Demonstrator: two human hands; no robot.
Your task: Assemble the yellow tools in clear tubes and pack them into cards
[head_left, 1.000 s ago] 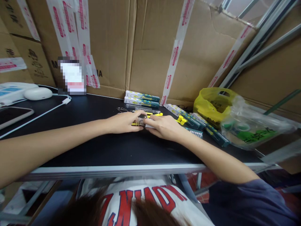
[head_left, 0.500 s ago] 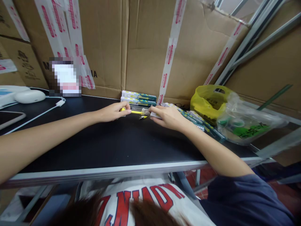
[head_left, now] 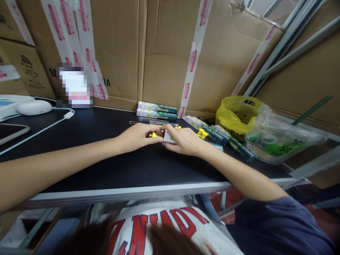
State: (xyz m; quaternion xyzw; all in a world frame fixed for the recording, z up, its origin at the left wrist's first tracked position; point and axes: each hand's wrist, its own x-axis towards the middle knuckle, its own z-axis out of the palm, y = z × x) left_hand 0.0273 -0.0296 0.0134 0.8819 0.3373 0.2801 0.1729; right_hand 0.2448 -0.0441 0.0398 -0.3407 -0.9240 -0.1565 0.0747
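Observation:
My right hand is closed around a slim white and dark green cardboard box, whose white end points left. At that end, my left hand pinches a yellow-handled tool between thumb and fingers. Most of the tool is hidden by the fingers and the box, so its exact kind does not show. Both sets of fingertips nearly meet. Behind them lies a clear plastic tube or case. Yellow pieces lie just past my right hand.
Two similar slim boxes lie at the back, and several more stretch to the right. Beyond are a yellow plastic bag and a clear bag. A phone and white cable lie left. Cardboard cartons wall the back.
My left hand has moved right and slightly nearer, up against the box end. The tool's long yellow shaft no longer shows between the hands. Yellow pieces now show beside my right hand.

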